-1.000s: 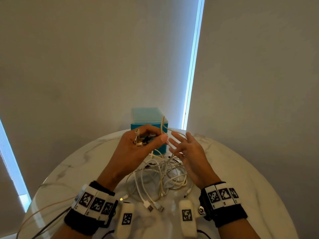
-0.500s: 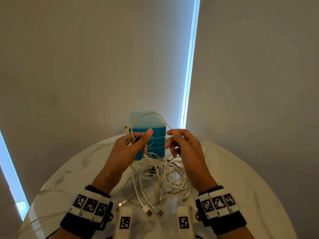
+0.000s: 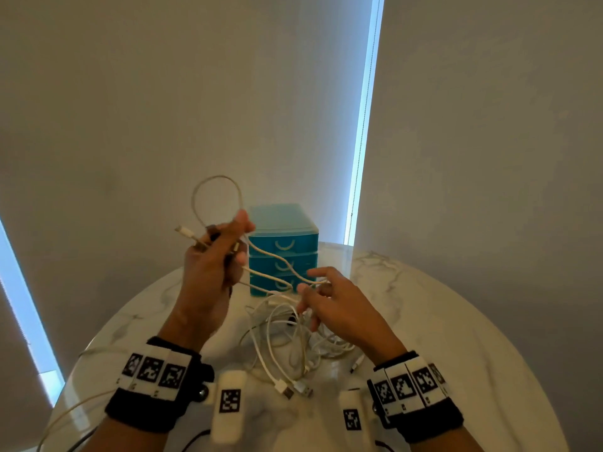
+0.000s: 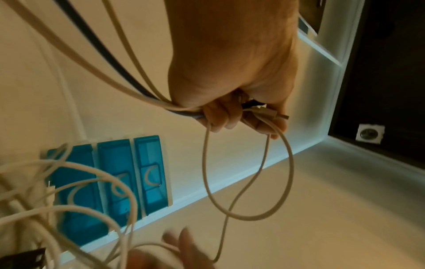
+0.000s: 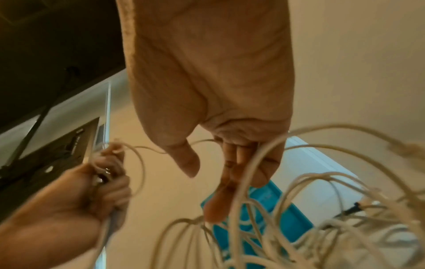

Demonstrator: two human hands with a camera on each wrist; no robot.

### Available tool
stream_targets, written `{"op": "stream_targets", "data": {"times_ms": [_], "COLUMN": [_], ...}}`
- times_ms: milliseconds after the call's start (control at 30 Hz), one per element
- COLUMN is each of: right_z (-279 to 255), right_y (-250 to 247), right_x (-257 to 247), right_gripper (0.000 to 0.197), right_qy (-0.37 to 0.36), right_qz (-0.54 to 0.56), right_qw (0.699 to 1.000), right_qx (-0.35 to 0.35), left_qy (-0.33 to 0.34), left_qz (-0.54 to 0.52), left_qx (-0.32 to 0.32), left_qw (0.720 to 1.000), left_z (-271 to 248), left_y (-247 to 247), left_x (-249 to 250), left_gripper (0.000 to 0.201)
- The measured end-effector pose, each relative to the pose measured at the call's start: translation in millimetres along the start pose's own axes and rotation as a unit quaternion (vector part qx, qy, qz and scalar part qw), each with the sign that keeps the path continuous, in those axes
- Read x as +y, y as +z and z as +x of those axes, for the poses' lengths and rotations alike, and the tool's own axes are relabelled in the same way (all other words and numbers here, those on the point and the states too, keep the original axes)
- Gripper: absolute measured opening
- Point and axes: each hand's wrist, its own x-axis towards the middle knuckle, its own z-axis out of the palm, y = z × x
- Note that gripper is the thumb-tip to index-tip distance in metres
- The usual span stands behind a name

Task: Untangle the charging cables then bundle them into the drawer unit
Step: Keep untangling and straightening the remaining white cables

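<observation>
My left hand (image 3: 218, 256) is raised left of the blue three-drawer unit (image 3: 284, 223). It grips several cable ends, white ones and a dark one (image 4: 241, 116). A cream cable (image 3: 215, 177) loops above that fist, then runs down to my right hand (image 3: 326, 291). The right hand hovers low before the drawers with fairly straight fingers (image 5: 232, 158) and its thumb held apart. The cable passes between those fingers. Under it, a tangle of white cables (image 3: 293, 334) lies on the marble table (image 3: 424, 321). All drawers (image 4: 115, 172) look closed.
Two USB plugs (image 3: 293, 391) from the tangle lie near the table's front. White tagged devices (image 3: 230, 402) hang by each wrist. A loose cable (image 3: 65, 415) trails off the table's left edge. Walls and a bright window strip (image 3: 362, 125) stand behind the drawers.
My left hand rose and moved left, drawing the cream cable into a taller loop. My right hand dropped toward the tangle and eased from a pinch to straighter fingers.
</observation>
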Motion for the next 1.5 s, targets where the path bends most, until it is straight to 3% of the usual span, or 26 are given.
{"op": "stream_targets", "data": {"times_ms": [67, 167, 267, 333, 400, 533, 633, 767, 867, 967, 1067, 1200, 1300, 1333, 1400, 1500], "right_z": [4, 5, 1, -1, -1, 7, 17, 24, 20, 13, 9, 6, 5, 6, 8, 12], "right_y": [-4, -15, -16, -6, 7, 13, 0, -9, -2, 15, 21, 16, 17, 15, 8, -9], "right_x": [8, 8, 0, -5, -8, -18, -35, -57, -58, -43, -32, -29, -23, -19, -8, 7], "right_gripper": [0.054, 0.047, 0.032, 0.028, 0.025, 0.022, 0.021, 0.032, 0.030, 0.025, 0.023, 0.022, 0.017, 0.024, 0.036, 0.021], "right_qy": [0.056, 0.066, 0.070, 0.080, 0.072, -0.012, -0.084, -0.150, -0.156, -0.134, -0.115, -0.130, -0.135, -0.128, -0.111, -0.090], "right_qz": [0.060, 0.176, 0.271, 0.269, 0.276, 0.290, 0.320, 0.377, 0.340, 0.259, 0.253, 0.256, 0.224, 0.203, 0.136, 0.070], "right_qw": [0.996, 0.978, 0.960, 0.958, 0.956, 0.955, 0.930, 0.903, 0.920, 0.950, 0.955, 0.955, 0.965, 0.971, 0.984, 0.993], "right_qx": [0.032, 0.086, 0.002, -0.055, -0.068, 0.060, 0.161, 0.142, 0.118, 0.111, 0.104, 0.076, 0.027, 0.007, -0.029, -0.040], "left_qy": [0.019, 0.019, 0.002, -0.004, -0.006, -0.001, -0.015, -0.091, -0.114, -0.092, -0.077, -0.118, -0.143, -0.144, -0.137, -0.124], "left_qz": [-0.029, -0.053, -0.065, -0.059, -0.057, -0.041, 0.021, 0.138, 0.157, 0.168, 0.205, 0.177, 0.143, 0.155, 0.200, 0.268], "left_qx": [0.009, 0.032, 0.036, 0.018, 0.003, 0.003, 0.031, 0.008, -0.039, -0.040, -0.024, -0.022, 0.001, -0.003, -0.042, -0.124], "left_qw": [0.999, 0.998, 0.997, 0.998, 0.998, 0.999, 0.999, 0.986, 0.980, 0.981, 0.975, 0.977, 0.979, 0.977, 0.969, 0.947], "left_z": [7, 16, 19, 17, 14, 11, 13, 9, 5, 4, 7, 8, 12, 16, 24, 38], "left_y": [-11, -29, -34, -30, -23, -18, -21, -25, -20, -12, -11, -9, 0, 1, 1, -2], "left_x": [8, 15, 12, 9, 7, 3, -5, -18, -24, -25, -25, -30, -27, -21, -5, 21], "left_gripper": [0.024, 0.026, 0.028, 0.029, 0.029, 0.028, 0.036, 0.053, 0.053, 0.050, 0.051, 0.052, 0.036, 0.031, 0.026, 0.030]}}
